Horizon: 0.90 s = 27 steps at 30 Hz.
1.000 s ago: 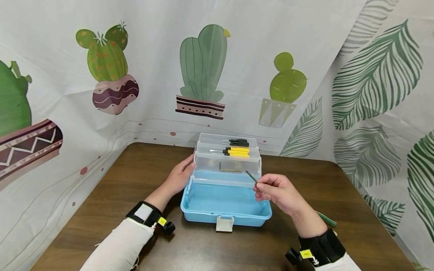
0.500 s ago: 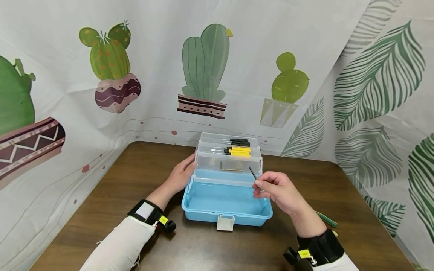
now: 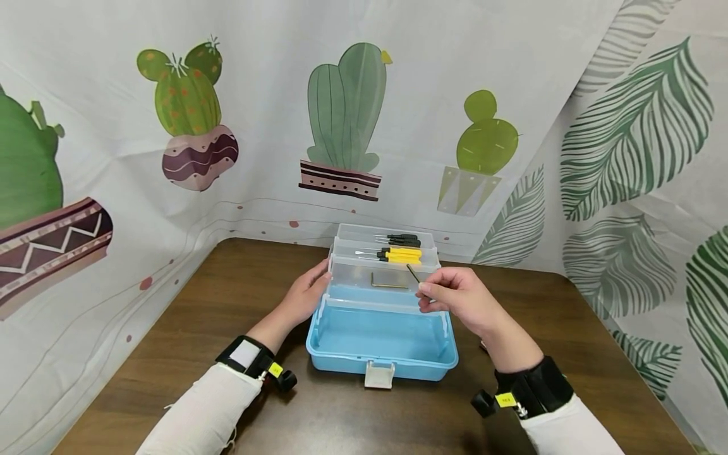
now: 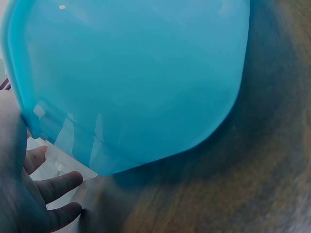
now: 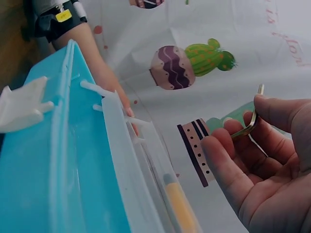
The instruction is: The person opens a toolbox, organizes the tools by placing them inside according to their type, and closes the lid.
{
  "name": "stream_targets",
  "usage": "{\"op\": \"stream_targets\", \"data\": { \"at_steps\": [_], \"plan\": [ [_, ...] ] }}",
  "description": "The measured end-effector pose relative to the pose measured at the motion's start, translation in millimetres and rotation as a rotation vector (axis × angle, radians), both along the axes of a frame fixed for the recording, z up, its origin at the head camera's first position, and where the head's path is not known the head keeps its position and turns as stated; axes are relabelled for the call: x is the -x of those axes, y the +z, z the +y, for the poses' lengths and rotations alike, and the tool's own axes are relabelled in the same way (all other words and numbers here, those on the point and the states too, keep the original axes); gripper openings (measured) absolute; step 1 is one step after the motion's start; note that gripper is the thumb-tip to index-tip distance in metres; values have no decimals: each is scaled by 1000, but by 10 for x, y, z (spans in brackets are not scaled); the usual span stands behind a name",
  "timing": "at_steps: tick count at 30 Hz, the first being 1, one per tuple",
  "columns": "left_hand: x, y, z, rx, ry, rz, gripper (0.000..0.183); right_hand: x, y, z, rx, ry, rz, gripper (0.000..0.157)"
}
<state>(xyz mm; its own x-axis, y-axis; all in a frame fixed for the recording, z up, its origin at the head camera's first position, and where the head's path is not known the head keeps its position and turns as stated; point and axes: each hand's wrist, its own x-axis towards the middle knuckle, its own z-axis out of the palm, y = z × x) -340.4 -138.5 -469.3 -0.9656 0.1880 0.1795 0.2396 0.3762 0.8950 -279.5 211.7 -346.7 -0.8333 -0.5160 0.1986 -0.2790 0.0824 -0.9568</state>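
My right hand (image 3: 457,297) pinches a brass-coloured L-shaped hex key (image 3: 412,273) between thumb and fingers, above the front clear tray of a light blue toolbox (image 3: 381,366). In the right wrist view the bend of this hex key (image 5: 253,120) shows between the fingertips. A similar hex key (image 3: 389,286) lies in that front tray. My left hand (image 3: 304,294) rests against the left side of the raised trays. From the left wrist, its fingers (image 4: 60,187) look extended and spread beside the box. The toolbox stands opened, its blue bottom compartment bare.
Yellow-handled screwdrivers (image 3: 402,254) lie in the middle tray, and black-handled screwdrivers (image 3: 402,240) in the rear one. A pale latch (image 3: 378,375) hangs at the box's front. A small object (image 3: 483,345) peeks out by my right forearm on the brown table (image 3: 239,404). Behind hangs a cactus-print cloth (image 3: 261,126).
My right hand has risen and shifted slightly left with the hex key, toward the front tray. The green-handled item at right is now hidden by my forearm. My left hand stays put.
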Motion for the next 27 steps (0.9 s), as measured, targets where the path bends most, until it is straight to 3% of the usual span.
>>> {"op": "stream_targets", "data": {
  "at_steps": [7,14,21,27],
  "plan": [
    [-3,-10,11,13,6,-8,56,180,205,-140,-229,-18,61,22],
    [13,-12,29,27,6,-8,54,292,290,-301,-637,-52,400,18],
    [12,4,30,29,11,-7,56,320,181,-510,-893,-59,513,23],
    [14,-4,5,30,15,-12,57,385,25,-674,-1027,-54,501,27]
  ]
}}
